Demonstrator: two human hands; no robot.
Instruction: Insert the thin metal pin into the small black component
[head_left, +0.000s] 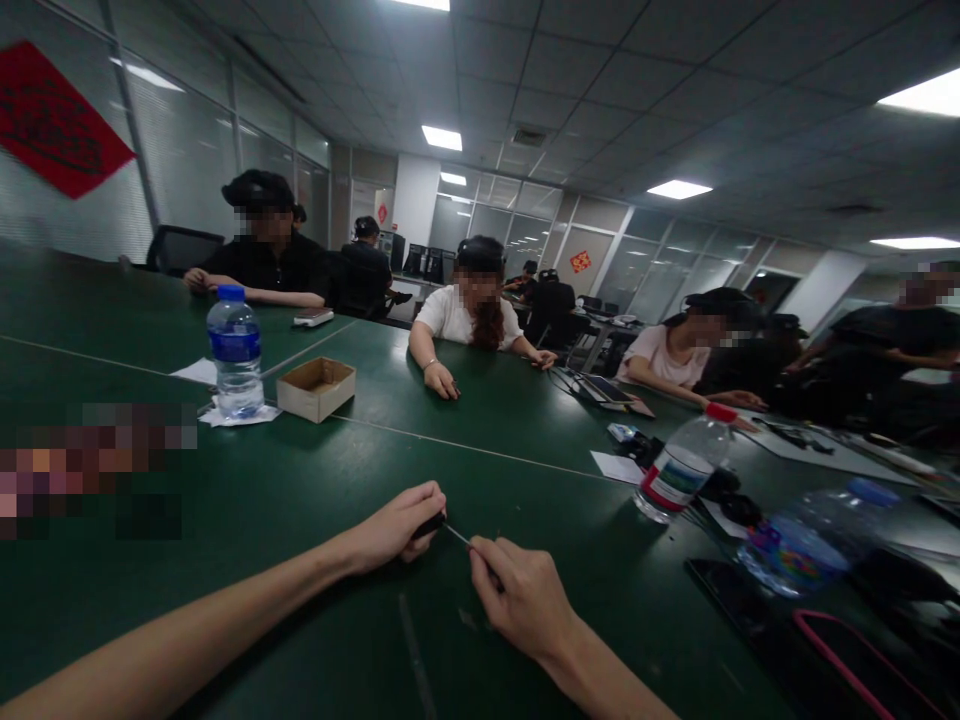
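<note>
My left hand (396, 528) rests on the dark green table (300, 500), curled round a small black-handled tool (431, 524). A thin metal shaft (457, 537) runs from the handle toward my right hand (521, 598). My right hand is closed in a pinch at the shaft's tip; what it pinches is too small to make out. Both hands sit close together near the table's front edge, almost touching.
A water bottle (235, 352) and an open cardboard box (316, 387) stand at the left. Two more bottles (681, 463) (814, 537), a dark phone (731, 595) and cables lie to the right. Several people sit round the far side of the table.
</note>
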